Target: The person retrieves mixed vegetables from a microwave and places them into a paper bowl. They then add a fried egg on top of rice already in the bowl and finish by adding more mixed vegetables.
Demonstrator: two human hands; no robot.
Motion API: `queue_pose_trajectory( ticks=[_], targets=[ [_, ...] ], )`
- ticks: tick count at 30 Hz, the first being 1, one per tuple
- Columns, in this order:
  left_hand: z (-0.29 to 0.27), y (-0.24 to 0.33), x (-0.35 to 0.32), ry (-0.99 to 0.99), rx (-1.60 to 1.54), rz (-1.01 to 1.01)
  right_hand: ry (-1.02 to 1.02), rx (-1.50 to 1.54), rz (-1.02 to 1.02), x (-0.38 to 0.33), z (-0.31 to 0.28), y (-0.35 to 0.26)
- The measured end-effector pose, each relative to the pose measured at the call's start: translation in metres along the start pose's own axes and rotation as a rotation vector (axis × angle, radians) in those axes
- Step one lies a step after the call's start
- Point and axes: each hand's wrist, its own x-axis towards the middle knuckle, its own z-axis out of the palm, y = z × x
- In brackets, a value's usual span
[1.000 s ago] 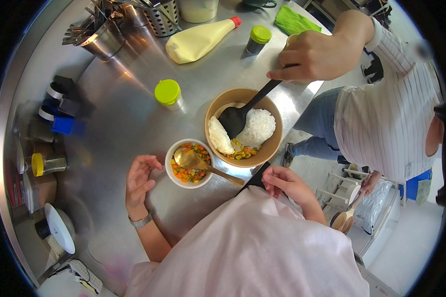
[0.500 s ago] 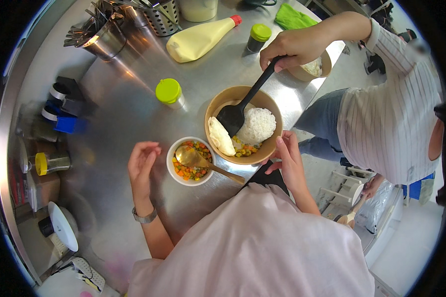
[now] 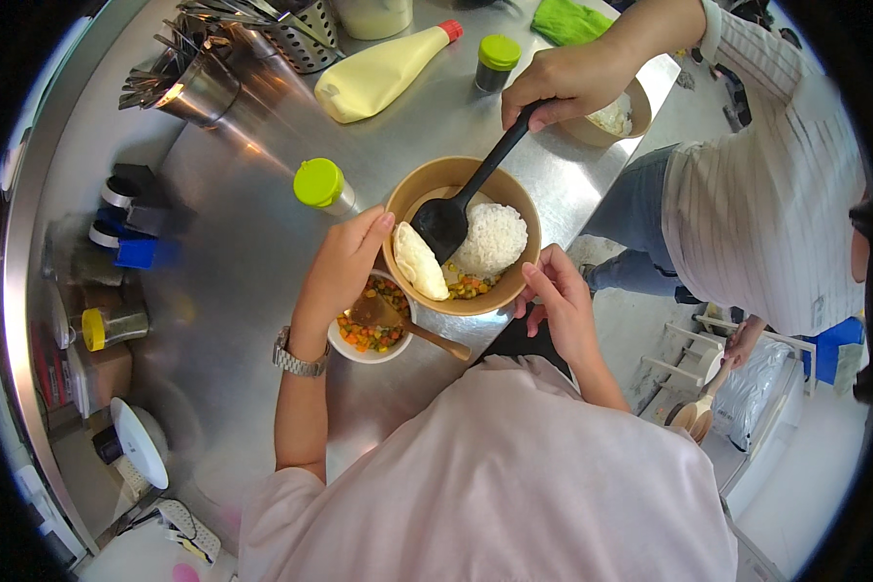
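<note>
A tan bowl holds white rice, a folded omelette and some mixed vegetables. My left hand rests against its left rim, fingers apart. My right hand touches its right rim, also holding nothing. Under my left hand sits a small white bowl of diced vegetables with a wooden spoon lying in it. Another person's hand grips a black spatula whose blade is in the tan bowl.
On the steel counter stand a green-capped shaker, a mayonnaise squeeze bottle, a green-lidded dark jar, utensil holders and a second tan bowl. The other person stands at the right. Containers line the left edge.
My two hands rose from beside the small white bowl to either side of the tan bowl. The other person's hand took hold of the black spatula handle.
</note>
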Motion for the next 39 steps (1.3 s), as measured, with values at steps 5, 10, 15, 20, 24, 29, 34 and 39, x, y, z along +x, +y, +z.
queue_pose_trajectory(
  ticks=[5, 10, 15, 20, 24, 29, 34, 39],
  targets=[
    [-0.001, -0.004, 0.002, -0.019, -0.076, -0.036, -0.037, 0.045, 0.040, 0.001, -0.002, -0.002],
    [-0.003, -0.009, 0.005, -0.075, -0.132, -0.085, -0.056, 0.023, 0.066, 0.001, -0.004, -0.005],
    [-0.004, -0.008, 0.005, -0.107, -0.228, -0.080, -0.068, -0.017, 0.064, 0.001, -0.006, -0.007],
    [-0.008, -0.006, 0.007, -0.138, -0.191, -0.080, -0.077, -0.050, 0.061, 0.002, -0.008, -0.008],
    [-0.009, -0.003, 0.006, -0.138, -0.188, -0.073, -0.094, -0.072, 0.048, 0.002, -0.008, -0.009],
    [-0.011, -0.003, 0.008, -0.167, -0.170, -0.078, -0.096, -0.041, 0.067, 0.002, -0.009, -0.010],
    [-0.011, -0.005, 0.010, -0.179, -0.185, -0.067, -0.096, -0.061, 0.062, 0.001, -0.009, -0.011],
    [-0.012, -0.007, 0.011, -0.190, -0.177, -0.082, -0.088, -0.073, 0.069, 0.001, -0.008, -0.011]
  ],
)
